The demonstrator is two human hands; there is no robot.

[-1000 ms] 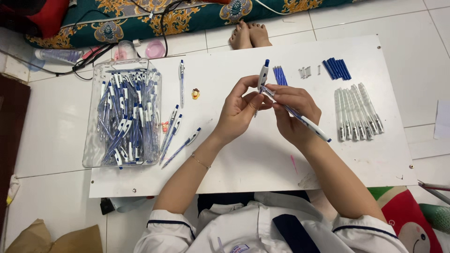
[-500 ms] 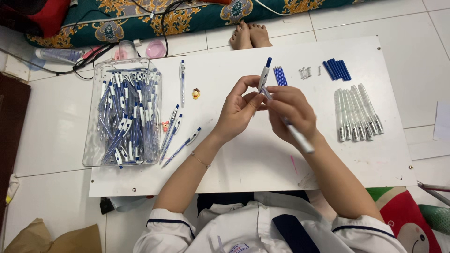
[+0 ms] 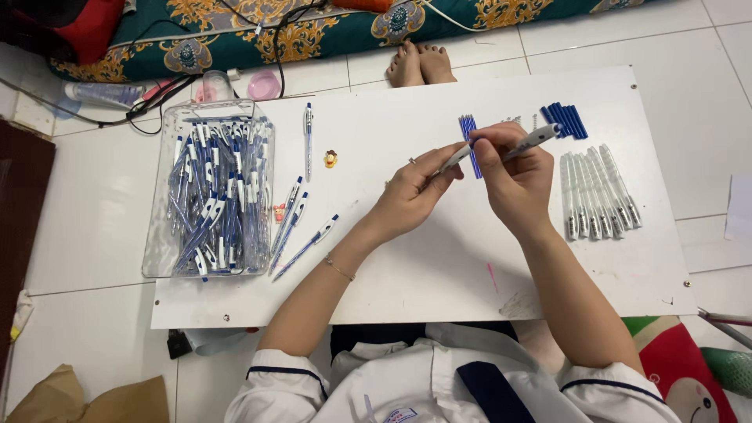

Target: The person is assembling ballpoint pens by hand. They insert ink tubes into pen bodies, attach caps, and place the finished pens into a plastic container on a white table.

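A slim pen (image 3: pixel 501 149) is being held above the middle of the white bench (image 3: pixel 407 266), lying nearly level with its dark blue end tilted up to the right; its barrel is looking glossy, part white and part clear plastic. The right hand (image 3: pixel 513 184) is pinching the blue-tipped end between thumb and fingertips, while the left hand (image 3: pixel 411 192) is closing its fingers on the pale lower end (the exact grip there is too small to tell). Just behind the hands a few thin blue refills (image 3: pixel 469 133) are lying side by side on the bench, and farther right a stack of short dark blue caps (image 3: pixel 565 121) is sitting near the far edge. Below the caps, clear barrels (image 3: pixel 599 192) are lying in a neat row, smooth and see-through. At the left, a clear square box (image 3: pixel 210 188) is holding a loose heap of finished blue-and-white pens, with loose pens (image 3: pixel 296 223) lying just beside it on the flat, matte board.
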